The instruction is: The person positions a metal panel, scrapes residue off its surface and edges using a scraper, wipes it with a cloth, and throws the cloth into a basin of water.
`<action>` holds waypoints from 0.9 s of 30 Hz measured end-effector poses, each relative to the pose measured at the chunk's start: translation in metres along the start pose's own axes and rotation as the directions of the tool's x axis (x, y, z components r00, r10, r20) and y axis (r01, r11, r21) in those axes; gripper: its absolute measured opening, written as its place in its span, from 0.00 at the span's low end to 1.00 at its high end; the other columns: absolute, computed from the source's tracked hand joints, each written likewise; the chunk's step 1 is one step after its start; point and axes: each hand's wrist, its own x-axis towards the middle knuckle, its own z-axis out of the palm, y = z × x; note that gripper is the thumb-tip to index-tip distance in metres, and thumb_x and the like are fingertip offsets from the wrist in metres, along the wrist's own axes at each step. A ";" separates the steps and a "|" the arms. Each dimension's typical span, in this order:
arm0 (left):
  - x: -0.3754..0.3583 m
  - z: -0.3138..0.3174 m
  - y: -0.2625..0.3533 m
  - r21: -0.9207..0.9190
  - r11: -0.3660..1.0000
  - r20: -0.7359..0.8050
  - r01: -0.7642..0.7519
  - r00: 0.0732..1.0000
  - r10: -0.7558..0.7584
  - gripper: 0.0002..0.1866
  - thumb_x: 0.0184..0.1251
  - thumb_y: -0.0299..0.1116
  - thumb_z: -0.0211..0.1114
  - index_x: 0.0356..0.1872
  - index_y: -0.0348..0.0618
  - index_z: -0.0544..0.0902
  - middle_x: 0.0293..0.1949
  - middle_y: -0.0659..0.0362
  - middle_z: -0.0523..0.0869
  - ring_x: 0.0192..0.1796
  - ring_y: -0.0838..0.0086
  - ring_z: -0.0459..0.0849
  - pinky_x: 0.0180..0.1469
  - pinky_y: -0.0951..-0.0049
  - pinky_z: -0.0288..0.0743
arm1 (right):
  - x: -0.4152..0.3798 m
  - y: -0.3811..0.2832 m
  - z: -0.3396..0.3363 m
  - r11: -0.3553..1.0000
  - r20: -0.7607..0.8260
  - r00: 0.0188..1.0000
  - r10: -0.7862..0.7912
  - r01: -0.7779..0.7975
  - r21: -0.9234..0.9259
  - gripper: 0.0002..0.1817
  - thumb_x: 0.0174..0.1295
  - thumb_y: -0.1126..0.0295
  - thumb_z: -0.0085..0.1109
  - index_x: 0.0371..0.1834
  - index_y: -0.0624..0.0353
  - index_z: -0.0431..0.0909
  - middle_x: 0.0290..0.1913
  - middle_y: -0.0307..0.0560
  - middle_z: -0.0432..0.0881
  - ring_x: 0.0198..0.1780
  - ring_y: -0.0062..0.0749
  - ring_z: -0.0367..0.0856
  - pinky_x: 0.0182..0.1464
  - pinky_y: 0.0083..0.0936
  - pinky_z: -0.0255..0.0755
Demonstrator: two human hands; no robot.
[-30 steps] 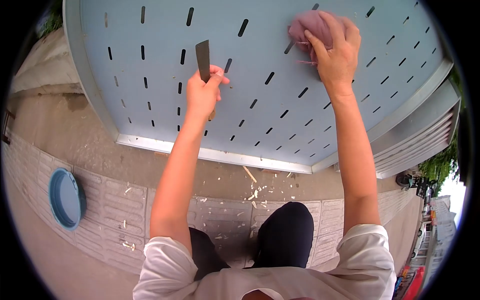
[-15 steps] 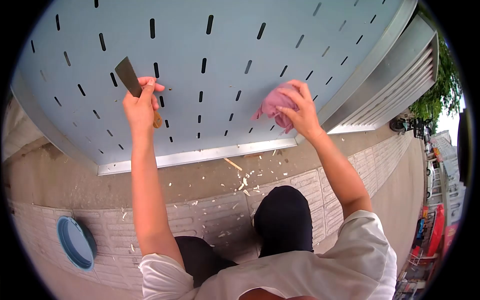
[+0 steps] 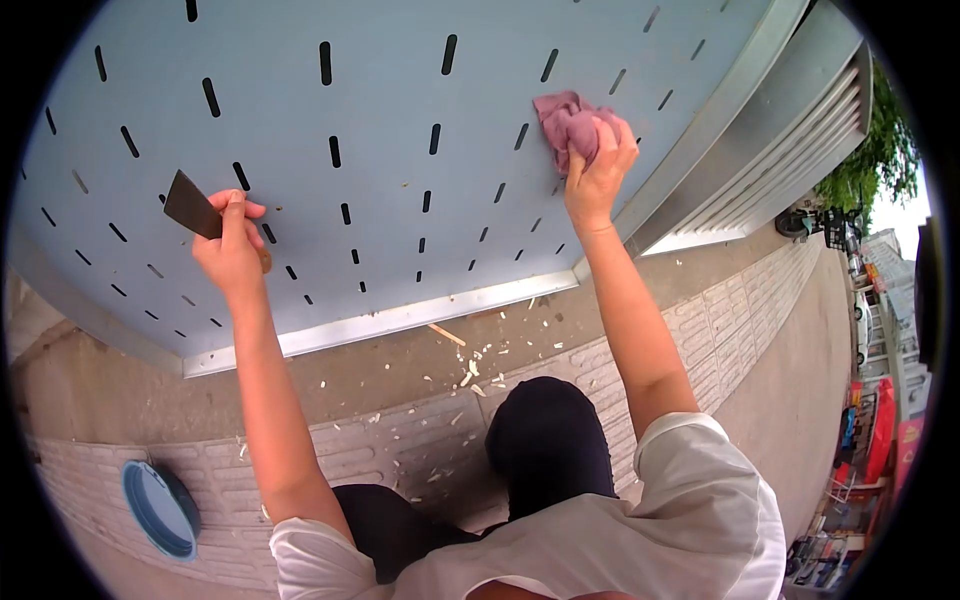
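Slotted blue-grey panel is faced at close range, both arms raised against it.

Right hand is closed around a bunched pink cloth; the cloth is pressed flat to the panel, bulging up and to the left of the knuckles. It sits near the panel's right edge, just beside the metal frame and the louvred grille beyond it.

Left hand is wrapped around the handle of a scraper, index finger laid along the top. The dark blade projects up and to the left of the fist, its long axis running diagonally, roughly in line with the nearby slots. Whether the blade edge meets the panel cannot be told.

The two hands are well apart, cloth higher and to the right, scraper lower and to the left; the unworked middle span of panel lies between them.

Below: pale scrapings are scattered on the pavement under the panel's lower rail. A blue basin rests at lower left.
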 end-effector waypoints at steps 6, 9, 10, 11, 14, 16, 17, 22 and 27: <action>-0.004 0.002 -0.007 0.068 0.993 0.015 -0.096 0.995 0.096 0.06 0.68 0.30 0.60 0.34 0.39 0.80 0.24 0.62 0.81 0.16 0.87 0.67 0.17 0.82 0.58 | -0.129 0.017 -0.069 0.892 0.681 0.681 0.268 -0.443 0.092 0.26 0.49 0.82 0.64 0.54 0.54 0.73 0.59 0.52 0.68 0.61 0.52 0.66 0.62 0.36 0.64; -0.003 0.000 -0.005 0.095 0.992 0.019 -0.084 0.996 0.083 0.05 0.67 0.29 0.60 0.34 0.39 0.80 0.24 0.62 0.80 0.16 0.87 0.67 0.18 0.82 0.58 | -0.074 0.029 -0.091 0.760 0.716 0.614 0.332 -0.624 0.182 0.23 0.51 0.81 0.65 0.52 0.57 0.76 0.58 0.49 0.71 0.61 0.43 0.70 0.63 0.30 0.65; -0.003 0.000 -0.002 0.099 0.991 0.007 -0.085 0.996 0.084 0.05 0.67 0.29 0.60 0.34 0.39 0.80 0.24 0.62 0.80 0.17 0.87 0.67 0.18 0.82 0.58 | -0.036 0.037 -0.095 0.811 0.628 0.708 0.323 -0.549 0.203 0.22 0.53 0.80 0.65 0.53 0.57 0.77 0.57 0.50 0.72 0.60 0.40 0.72 0.62 0.28 0.66; -0.003 0.002 0.000 0.108 0.991 0.001 -0.079 0.997 0.079 0.05 0.67 0.29 0.60 0.34 0.39 0.80 0.24 0.61 0.80 0.17 0.87 0.67 0.18 0.82 0.58 | 0.009 0.048 -0.097 0.850 0.503 0.817 0.281 -0.455 0.265 0.22 0.53 0.80 0.65 0.53 0.58 0.77 0.57 0.48 0.73 0.60 0.38 0.72 0.62 0.27 0.66; -0.005 0.005 -0.004 0.123 0.989 -0.009 -0.083 0.996 0.084 0.04 0.66 0.28 0.60 0.33 0.39 0.80 0.24 0.61 0.80 0.17 0.87 0.67 0.19 0.82 0.59 | 0.146 0.071 -0.095 0.913 0.102 0.955 0.278 -0.295 0.282 0.23 0.57 0.71 0.64 0.57 0.57 0.74 0.57 0.52 0.73 0.59 0.42 0.71 0.60 0.32 0.65; -0.002 0.006 -0.009 0.112 0.988 -0.025 -0.108 0.993 0.112 0.04 0.66 0.28 0.60 0.33 0.39 0.80 0.24 0.61 0.80 0.17 0.87 0.67 0.19 0.82 0.59 | 0.214 0.085 -0.082 0.981 -0.087 0.994 -0.064 0.079 0.176 0.26 0.57 0.76 0.58 0.62 0.59 0.70 0.58 0.58 0.72 0.63 0.50 0.67 0.67 0.35 0.59; -0.001 0.006 -0.013 0.098 0.987 -0.035 -0.125 0.991 0.128 0.04 0.66 0.28 0.60 0.33 0.39 0.80 0.23 0.61 0.80 0.17 0.87 0.67 0.19 0.82 0.58 | 0.230 0.094 -0.068 0.980 -0.150 0.969 -0.197 0.193 -0.043 0.26 0.57 0.77 0.57 0.62 0.61 0.69 0.58 0.58 0.72 0.64 0.51 0.67 0.68 0.34 0.58; -0.011 0.018 -0.005 0.125 0.984 -0.095 -0.123 0.986 0.135 0.05 0.66 0.29 0.59 0.33 0.39 0.79 0.21 0.62 0.78 0.16 0.86 0.67 0.15 0.81 0.54 | 0.169 0.113 -0.028 0.952 -0.307 0.927 -0.215 0.130 -0.276 0.26 0.56 0.77 0.57 0.61 0.60 0.70 0.57 0.59 0.74 0.61 0.50 0.70 0.66 0.37 0.61; -0.013 0.020 -0.003 0.142 0.983 -0.095 -0.117 0.987 0.131 0.06 0.66 0.31 0.59 0.32 0.40 0.78 0.20 0.63 0.77 0.15 0.85 0.66 0.13 0.81 0.52 | 0.018 0.122 -0.031 0.974 -0.070 0.997 -0.013 -0.003 -0.228 0.29 0.59 0.72 0.60 0.64 0.55 0.63 0.59 0.55 0.69 0.62 0.51 0.61 0.63 0.45 0.57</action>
